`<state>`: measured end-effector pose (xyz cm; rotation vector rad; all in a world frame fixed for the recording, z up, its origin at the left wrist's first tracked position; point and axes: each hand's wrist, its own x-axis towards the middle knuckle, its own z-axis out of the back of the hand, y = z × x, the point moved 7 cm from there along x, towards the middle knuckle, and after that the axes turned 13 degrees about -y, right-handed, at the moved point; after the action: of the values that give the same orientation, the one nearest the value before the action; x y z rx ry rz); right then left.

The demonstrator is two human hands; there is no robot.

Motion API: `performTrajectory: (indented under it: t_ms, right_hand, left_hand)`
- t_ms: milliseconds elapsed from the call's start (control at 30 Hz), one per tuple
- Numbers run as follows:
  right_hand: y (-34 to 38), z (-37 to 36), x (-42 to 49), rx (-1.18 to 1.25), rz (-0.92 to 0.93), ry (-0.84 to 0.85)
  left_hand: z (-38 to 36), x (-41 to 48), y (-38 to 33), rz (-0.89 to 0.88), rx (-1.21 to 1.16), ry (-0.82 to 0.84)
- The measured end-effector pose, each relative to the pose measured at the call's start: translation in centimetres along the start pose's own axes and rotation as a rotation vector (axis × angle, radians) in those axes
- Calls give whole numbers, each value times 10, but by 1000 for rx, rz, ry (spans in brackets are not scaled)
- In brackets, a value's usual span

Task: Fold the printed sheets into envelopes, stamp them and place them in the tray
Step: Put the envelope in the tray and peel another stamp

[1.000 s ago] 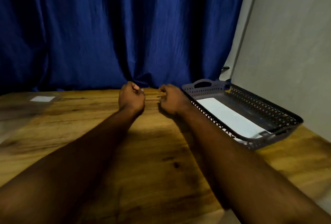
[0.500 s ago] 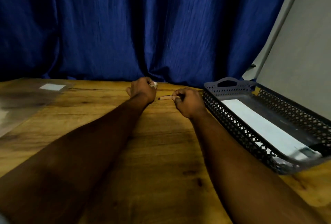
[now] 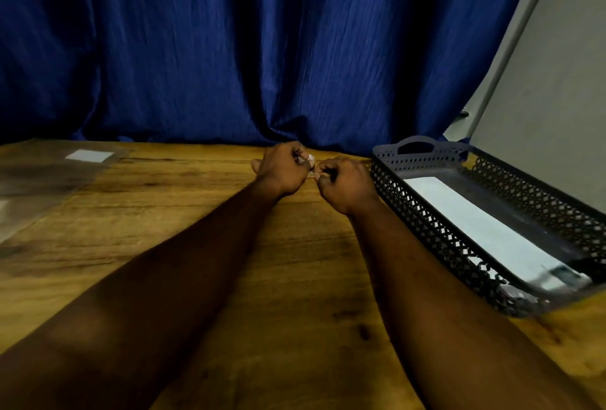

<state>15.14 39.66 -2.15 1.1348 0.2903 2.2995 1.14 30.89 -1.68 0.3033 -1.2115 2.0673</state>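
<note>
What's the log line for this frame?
left hand: pinches small object, identity unclear | right hand: pinches same object | tray: right of hands, white envelope inside

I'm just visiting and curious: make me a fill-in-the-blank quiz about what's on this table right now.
The curtain behind the table is ____. The perforated tray sits on the person's ____ side. The paper lying in the tray is ____. The left hand and right hand hold a small item between them, fingers ____.
Missing words: blue, right, white, curled.
</note>
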Motion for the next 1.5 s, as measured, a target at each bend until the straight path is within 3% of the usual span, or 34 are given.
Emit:
performTrajectory:
  t_ms: [200,467,567,767,933,1167,1300,1500]
  right_hand:
    - [8,7,-1,64,-10,-14]
    - [33,26,-15,75,68,-58]
    - [53,23,-24,68,119,2]
    - [115,5,-37,71,255,138]
    - [160,-23,-54,126,300,212]
    - [214,-36,-65,175,321,239]
    - [227,-43,-71,128,290,243]
    - [223,-48,-82,109,71,181]
  left_hand:
    - [18,-4,5,40,-161,-75]
    - [65,-32,17,6,-65,-40]
    - [101,-42,34,4,74,-32]
    - [177,-54,111,153,627,95]
    - [248,-62,151,204,858,24]
    - [306,-82,202,595,876,154]
    - [311,-91,182,552,992,171]
    - [304,-99,165,486,1055,199]
